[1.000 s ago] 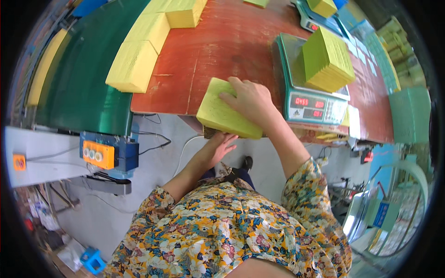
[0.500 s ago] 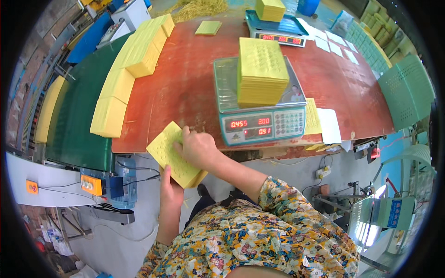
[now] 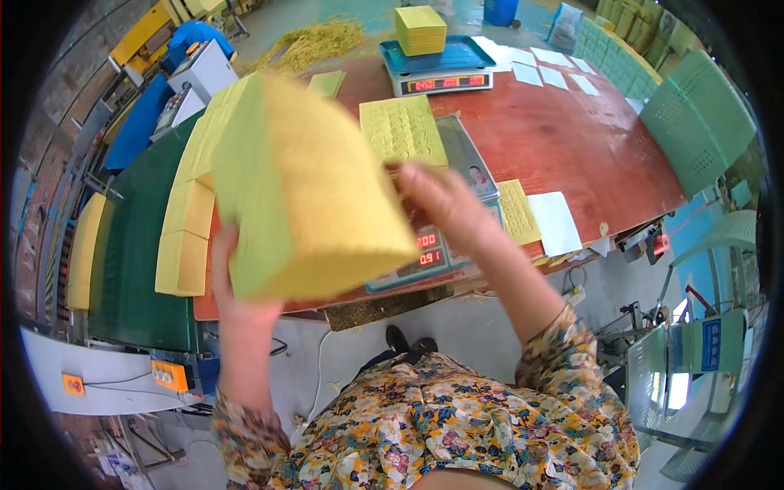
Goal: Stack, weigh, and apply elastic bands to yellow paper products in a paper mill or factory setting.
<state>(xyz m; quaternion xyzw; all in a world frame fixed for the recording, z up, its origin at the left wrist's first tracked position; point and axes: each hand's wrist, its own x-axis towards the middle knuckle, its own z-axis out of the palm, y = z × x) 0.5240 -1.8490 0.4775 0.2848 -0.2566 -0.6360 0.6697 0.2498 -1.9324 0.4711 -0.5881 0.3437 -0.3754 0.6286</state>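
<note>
My left hand [image 3: 238, 294] grips a thick stack of yellow sheets [image 3: 327, 184] from its left and lower side. The stack is raised close to me, tilted and smeared by motion. Just right of it is my right hand [image 3: 449, 204], fingers stretched toward the stack's edge and partly blurred; I see nothing held in it. Behind them, another stack of embossed yellow sheets [image 3: 402, 129] rests on a digital scale [image 3: 464, 155] with a lit red display. The raised stack and my right hand hide part of that scale and the lower side of its stack.
Yellow paper blocks [image 3: 181, 253] line the left edge of the red table [image 3: 563, 122], beside a green conveyor belt [image 3: 139, 269]. Farther back, a second scale [image 3: 441, 83] bears a yellow stack [image 3: 420, 31]. White sheets [image 3: 555, 224] lie at right, near a green perforated chair back [image 3: 698, 122].
The yellow stack in my left hand has been lifted from the table's front edge toward me and turned. My right hand has left its top and moved right. The view has shifted.
</note>
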